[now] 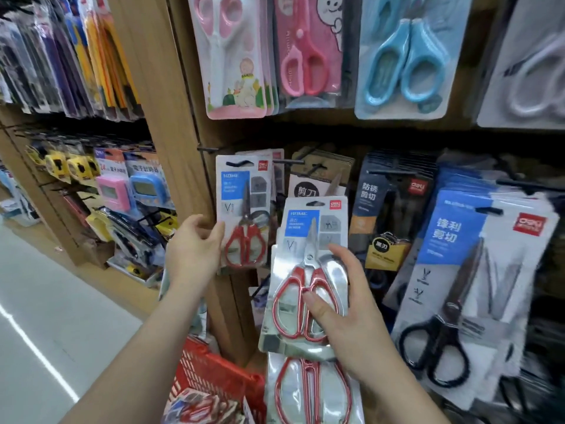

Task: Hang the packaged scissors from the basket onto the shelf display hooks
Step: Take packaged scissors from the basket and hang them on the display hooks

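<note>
My right hand [345, 304] grips a pack of red-handled scissors [308, 264], thumb across the handles, holding it upright in front of the shelf. A second such pack [308, 390] hangs below it, seemingly in the same hand. Further left, my left hand [195, 249] holds the lower left edge of a matching pack [244, 209] that hangs on a black display hook [241, 163]. The red basket [214, 371] sits low between my arms with more red scissor packs [198, 408] inside.
Packs of black-handled scissors [458, 295] hang on hooks to the right. Children's pink and blue scissors [403, 59] fill the row above. A wooden shelf upright [171, 117] separates a left bay with timers and tape measures. Pale aisle floor [46, 316] lies at the left.
</note>
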`<state>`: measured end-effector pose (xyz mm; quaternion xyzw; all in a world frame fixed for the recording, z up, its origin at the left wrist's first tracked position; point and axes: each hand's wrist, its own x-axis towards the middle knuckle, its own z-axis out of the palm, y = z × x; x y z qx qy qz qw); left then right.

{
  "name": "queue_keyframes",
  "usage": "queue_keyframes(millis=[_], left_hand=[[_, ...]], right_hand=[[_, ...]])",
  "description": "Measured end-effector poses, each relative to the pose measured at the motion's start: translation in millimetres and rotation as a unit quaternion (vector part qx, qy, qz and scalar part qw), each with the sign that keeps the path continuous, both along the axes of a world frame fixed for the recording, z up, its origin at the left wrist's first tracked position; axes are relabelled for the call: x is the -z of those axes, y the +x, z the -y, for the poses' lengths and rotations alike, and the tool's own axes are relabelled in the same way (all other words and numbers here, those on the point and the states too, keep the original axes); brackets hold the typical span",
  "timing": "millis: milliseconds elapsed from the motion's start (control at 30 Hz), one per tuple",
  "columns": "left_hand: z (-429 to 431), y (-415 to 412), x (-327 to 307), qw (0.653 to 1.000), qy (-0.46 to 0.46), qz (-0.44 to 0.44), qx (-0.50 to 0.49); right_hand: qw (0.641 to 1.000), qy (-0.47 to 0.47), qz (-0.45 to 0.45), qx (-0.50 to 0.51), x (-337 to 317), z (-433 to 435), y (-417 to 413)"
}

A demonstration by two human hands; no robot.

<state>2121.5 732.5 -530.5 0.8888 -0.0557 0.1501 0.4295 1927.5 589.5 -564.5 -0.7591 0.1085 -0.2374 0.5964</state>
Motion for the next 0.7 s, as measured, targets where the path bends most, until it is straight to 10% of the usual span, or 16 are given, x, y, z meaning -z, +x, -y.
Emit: queue_keyframes(millis=[133,267,700], left_hand=[[-7,-67,6,0.983,-0.105,-0.055,0.142],[8,-121,20,0.876,-0.284,-0.265,0.287],[-2,-112,28,0.906,-0.355,-0.135,0.186]], right_hand=[[1.000,0.006,0.018,-0.001,2,-4,0],[0.999,-0.006,0.047,0.011,3,-13,3],[0.998,-0.035,0.021,-0.038,14,-28,12]])
